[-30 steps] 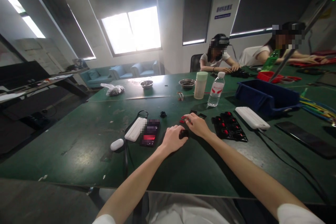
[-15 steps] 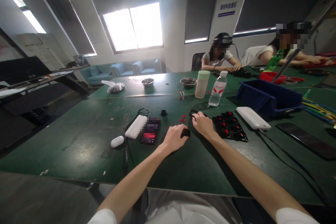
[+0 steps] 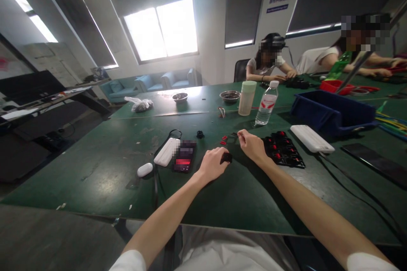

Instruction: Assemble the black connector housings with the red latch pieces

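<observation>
My left hand (image 3: 213,163) is closed around a small black plastic part (image 3: 226,158) just above the green table (image 3: 104,178). Ahead of it and to the right, my right hand (image 3: 252,145) has thumb and fingers pinched together; whatever is between the fingertips is too small to make out. Small dark pieces (image 3: 234,134) lie at those fingertips. Two little red pieces (image 3: 223,140) rest between the hands, a bit farther off. Beside my right wrist stand several black parts with red inserts (image 3: 282,149), grouped in rows. A single black part (image 3: 199,134) sits farther left.
Left are a phone (image 3: 184,156), a white power bank (image 3: 166,152) and a white case (image 3: 145,170). Beyond stand a tumbler (image 3: 246,99), a water bottle (image 3: 266,106) and metal bowls (image 3: 229,95). At right are a blue bin (image 3: 333,114) and another power bank (image 3: 311,138). Two people sit across.
My right hand has drawn back slightly from the dark pieces, leaving more of them in sight, and its fingers are pinched. My left hand keeps its hold on the black part. The view has shifted slightly.
</observation>
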A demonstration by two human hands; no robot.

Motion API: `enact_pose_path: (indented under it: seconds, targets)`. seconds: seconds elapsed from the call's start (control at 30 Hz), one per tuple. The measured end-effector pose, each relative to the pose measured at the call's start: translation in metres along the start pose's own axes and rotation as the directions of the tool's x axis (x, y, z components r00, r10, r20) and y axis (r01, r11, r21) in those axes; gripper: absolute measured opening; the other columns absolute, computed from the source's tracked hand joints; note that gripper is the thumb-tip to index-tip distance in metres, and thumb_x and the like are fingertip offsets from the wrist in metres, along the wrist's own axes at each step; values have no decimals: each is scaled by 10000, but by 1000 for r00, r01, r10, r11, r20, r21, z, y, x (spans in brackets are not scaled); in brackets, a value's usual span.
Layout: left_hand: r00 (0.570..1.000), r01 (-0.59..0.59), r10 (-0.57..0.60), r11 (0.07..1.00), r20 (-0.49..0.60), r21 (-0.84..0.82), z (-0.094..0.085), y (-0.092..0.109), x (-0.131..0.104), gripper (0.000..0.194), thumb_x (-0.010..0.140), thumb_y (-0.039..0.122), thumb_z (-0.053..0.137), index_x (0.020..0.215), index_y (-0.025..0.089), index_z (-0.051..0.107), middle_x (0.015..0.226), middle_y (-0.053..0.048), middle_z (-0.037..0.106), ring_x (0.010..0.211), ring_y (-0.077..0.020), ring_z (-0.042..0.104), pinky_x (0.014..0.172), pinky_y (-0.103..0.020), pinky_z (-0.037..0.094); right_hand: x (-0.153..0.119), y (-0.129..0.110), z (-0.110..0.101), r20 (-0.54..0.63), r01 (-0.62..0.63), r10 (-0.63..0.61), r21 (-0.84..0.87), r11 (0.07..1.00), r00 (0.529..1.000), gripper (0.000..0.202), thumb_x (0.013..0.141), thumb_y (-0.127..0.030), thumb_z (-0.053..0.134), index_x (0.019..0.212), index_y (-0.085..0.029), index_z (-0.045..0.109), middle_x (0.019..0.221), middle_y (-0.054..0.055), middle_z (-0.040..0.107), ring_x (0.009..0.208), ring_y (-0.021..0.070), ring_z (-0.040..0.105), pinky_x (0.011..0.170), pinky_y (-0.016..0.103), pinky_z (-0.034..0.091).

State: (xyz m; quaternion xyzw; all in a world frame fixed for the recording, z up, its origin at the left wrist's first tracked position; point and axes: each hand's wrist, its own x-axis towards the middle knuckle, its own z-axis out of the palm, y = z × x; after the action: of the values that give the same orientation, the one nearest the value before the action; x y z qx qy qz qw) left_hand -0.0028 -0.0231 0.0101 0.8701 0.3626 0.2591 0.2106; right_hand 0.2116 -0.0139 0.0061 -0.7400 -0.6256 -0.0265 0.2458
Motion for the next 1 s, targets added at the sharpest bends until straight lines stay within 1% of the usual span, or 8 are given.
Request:
enact_pose_path:
  seconds: [0.13,0.23,0.33,0.47,0.57,0.7,0.83,1.0]
  targets:
    - [992,68,-88,977,-90,-203,3,-4,2,251,845,153,754,1077,214,678,1077,-40,739,862,-198,705,852,-341,549,1,7,-3,-70,50,-39,169,984,997,230,1002,-317,508,1049,-221,712,884,85,783,807,264,724,666,314,436]
    - [976,106,-166,926,-141,-361,4,-6,3,282,818,123,775,1069,201,672,1081,-40,741,796,-161,709,798,-304,568,-5,6,-7,-133,105,-60,359,928,989,197,969,-355,546,951,-226,694,828,66,756,746,238,708,668,318,479]
    - [954,143,-246,873,-168,-467,3,-8,6,275,801,109,790,1037,183,672,1041,-46,748,798,-157,719,777,-291,584,-16,1,-11,-105,95,-41,593,799,994,203,940,-414,590,933,-228,670,814,55,729,706,221,696,600,307,513]
    - [929,136,-299,824,-217,-551,-3,-13,11,286,793,102,798,1042,177,677,1028,-43,753,811,-148,718,783,-285,590,-27,-3,-10,-3,-32,61,826,562,998,366,843,-518,720,1043,-231,613,800,33,685,688,222,682,447,266,490]
    - [906,116,-312,833,-286,-542,-9,-17,13,289,783,99,802,1037,179,689,1028,-38,751,801,-136,709,757,-264,573,-31,-6,-9,29,-72,100,886,457,995,457,784,-529,788,1073,-223,611,781,17,670,677,203,666,452,255,503]
    - [898,86,-291,852,-331,-517,-10,-17,13,290,789,109,796,1054,181,701,1094,-58,739,791,-126,707,685,-230,543,-36,-10,-11,40,-76,93,900,429,995,396,784,-531,799,989,-213,681,778,16,659,666,174,642,462,241,498]
    - [923,90,-266,852,-278,-516,-8,-15,13,301,788,75,771,1060,182,703,1074,-50,754,786,-126,712,666,-218,534,-39,-13,-10,51,-72,64,915,397,997,336,776,-495,825,920,-218,702,762,2,667,617,146,612,495,250,515]
    - [933,117,-277,838,-231,-533,-7,-13,12,300,772,77,784,1045,176,710,1021,-38,771,783,-131,714,667,-216,540,-38,-14,0,112,-138,119,960,245,987,330,696,-431,894,832,-215,686,752,-19,676,602,126,628,600,273,577]
